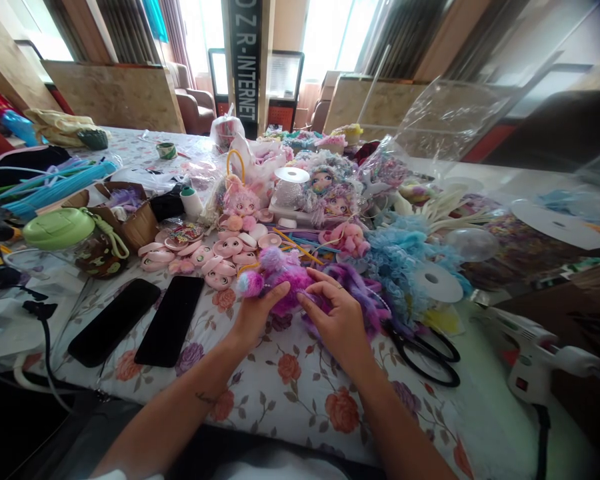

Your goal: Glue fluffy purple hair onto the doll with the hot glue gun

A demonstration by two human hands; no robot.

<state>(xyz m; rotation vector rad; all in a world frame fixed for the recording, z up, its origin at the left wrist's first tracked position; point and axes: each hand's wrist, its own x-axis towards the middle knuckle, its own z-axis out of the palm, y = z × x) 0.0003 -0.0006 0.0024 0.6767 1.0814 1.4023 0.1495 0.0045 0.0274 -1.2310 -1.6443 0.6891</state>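
A fluffy purple and pink plush piece (283, 270) is between my two hands above the flowered cloth. My left hand (259, 308) grips its left side, the thumb lying across the front. On the right, my right hand (334, 308) pinches at the lower right of the fluff with thumb and fingers. A pale blue and purple pompom (251, 284) hangs at the left end of the piece, near my left thumb. Loose purple fluffy strands (367, 293) lie behind and right of my right hand. Pink doll faces (219, 272) are piled just beyond my left hand.
Two black phones (170, 321) lie at the left, near a green-lidded jar (60, 230). Black-handled scissors (425, 357) and a white glue gun (527, 353) are at the right. Blue fluffy yarn (397, 257), a white spool (437, 282) and finished doll heads (325, 183) fill the back.
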